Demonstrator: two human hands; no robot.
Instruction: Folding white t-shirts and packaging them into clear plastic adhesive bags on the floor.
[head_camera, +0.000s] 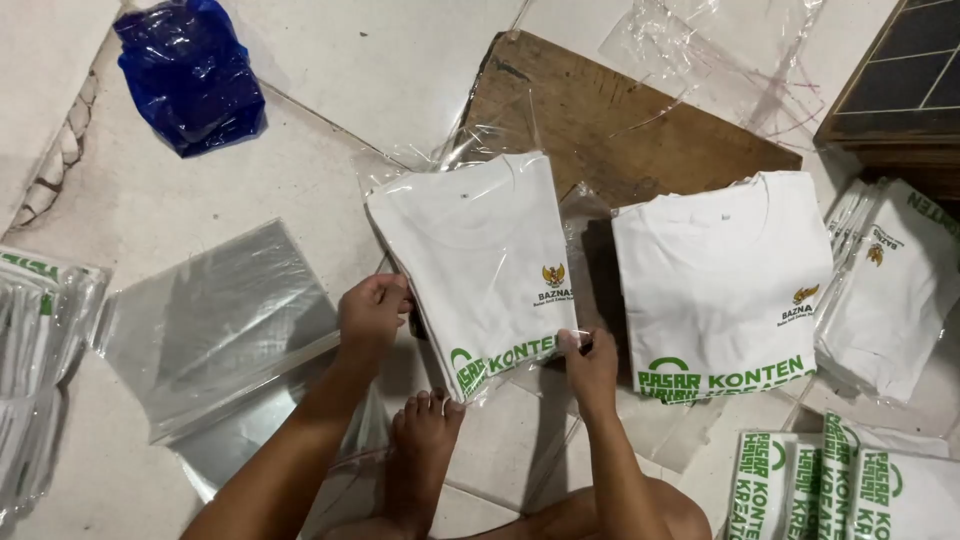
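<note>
A folded white T-shirt (480, 255) with green lettering and a small gold emblem lies on the floor, partly inside a clear plastic bag (497, 120) whose open end reaches toward the back. My left hand (370, 312) grips the shirt's left edge. My right hand (588, 362) pinches its lower right corner. My bare foot (425, 440) rests just below the shirt. To the right lies a second folded white T-shirt (722, 280), unbagged and flat.
A stack of clear plastic bags (215, 320) lies at the left. A blue plastic bag (190, 70) sits at the back left. Bagged shirts (30, 330) pile at the far left, more shirts (890, 280) at the right and bottom right. A wooden board (640, 120) lies behind.
</note>
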